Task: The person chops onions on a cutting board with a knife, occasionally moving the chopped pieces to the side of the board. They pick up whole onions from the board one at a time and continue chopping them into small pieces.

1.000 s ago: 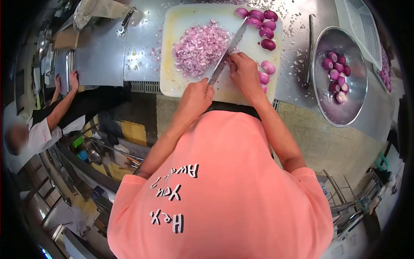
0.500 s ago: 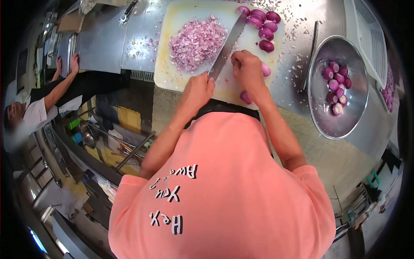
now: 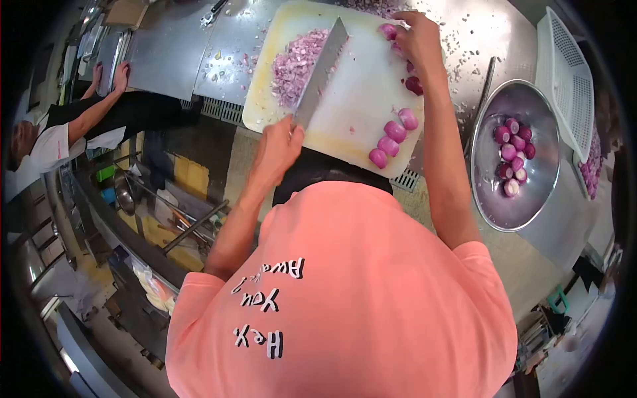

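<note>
My left hand is closed round the handle of a broad knife. The blade stands along the right side of a heap of chopped purple onion on the white cutting board. At the board's far right edge, my right hand reaches over peeled purple onions, thumb and fingers apart beside one onion. Further onions there are partly hidden under the hand and wrist; a dark one shows by the forearm. Several lighter onion pieces lie in a row at the near right corner.
A steel bowl with onions stands on the right, beside a white perforated basket. A dark rod lies between board and bowl. Peel scraps dot the steel table. At the far left, another person rests both hands on a counter.
My right hand has moved from the board's near middle to the far right onions. The knife has shifted left against the chopped heap. The near-right onion row, partly hidden before, now shows.
</note>
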`<state>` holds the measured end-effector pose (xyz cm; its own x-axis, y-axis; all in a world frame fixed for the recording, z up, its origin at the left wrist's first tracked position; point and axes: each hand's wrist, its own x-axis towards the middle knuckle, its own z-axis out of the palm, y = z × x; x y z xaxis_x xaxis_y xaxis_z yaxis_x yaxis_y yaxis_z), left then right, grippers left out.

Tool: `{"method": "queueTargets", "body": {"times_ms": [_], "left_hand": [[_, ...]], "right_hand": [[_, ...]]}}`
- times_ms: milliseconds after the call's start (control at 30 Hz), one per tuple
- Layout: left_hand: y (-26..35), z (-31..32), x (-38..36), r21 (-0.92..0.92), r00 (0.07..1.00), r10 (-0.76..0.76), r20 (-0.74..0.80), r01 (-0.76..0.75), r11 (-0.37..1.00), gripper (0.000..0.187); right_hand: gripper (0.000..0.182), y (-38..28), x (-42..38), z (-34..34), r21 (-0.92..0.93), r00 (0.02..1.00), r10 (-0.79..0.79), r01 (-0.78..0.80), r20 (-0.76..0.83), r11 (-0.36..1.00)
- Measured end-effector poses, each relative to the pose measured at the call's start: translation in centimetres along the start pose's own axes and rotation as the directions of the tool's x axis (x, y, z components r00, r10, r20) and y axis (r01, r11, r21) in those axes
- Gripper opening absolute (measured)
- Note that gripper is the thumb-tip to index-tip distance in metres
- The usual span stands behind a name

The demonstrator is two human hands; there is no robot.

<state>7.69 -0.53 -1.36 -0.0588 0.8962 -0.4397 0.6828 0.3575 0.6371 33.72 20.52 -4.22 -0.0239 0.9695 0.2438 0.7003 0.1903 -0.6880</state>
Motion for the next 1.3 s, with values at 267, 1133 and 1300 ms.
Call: {"method": "queueTargets", "body": {"times_ms": [267,1133,1300], "left_hand": [[-3.6,-4.6,-0.3,-0.114,0.994,0.062,0.093,-0.052,0.992,0.022],[-3.5,-4.6,0.9,0.169,0.818,0.547,0.179,-0.573,0.802,0.015],[-3.1,-5.5,1.5,0.157,0.764,0.62,0.178,-0.644,0.749,0.014]], "right_hand": [[0.018,1.4,-0.4,4.6,-0.124,0.951,-0.132,0.173,0.28,0.977],[0.016,-6.8,-15.2,8.2,-0.168,0.986,-0.111,0.088,-0.129,0.982],[0.019,-7.7,-15.1,8.3,-0.189,0.973,-0.114,0.076,-0.2,0.979]]}}
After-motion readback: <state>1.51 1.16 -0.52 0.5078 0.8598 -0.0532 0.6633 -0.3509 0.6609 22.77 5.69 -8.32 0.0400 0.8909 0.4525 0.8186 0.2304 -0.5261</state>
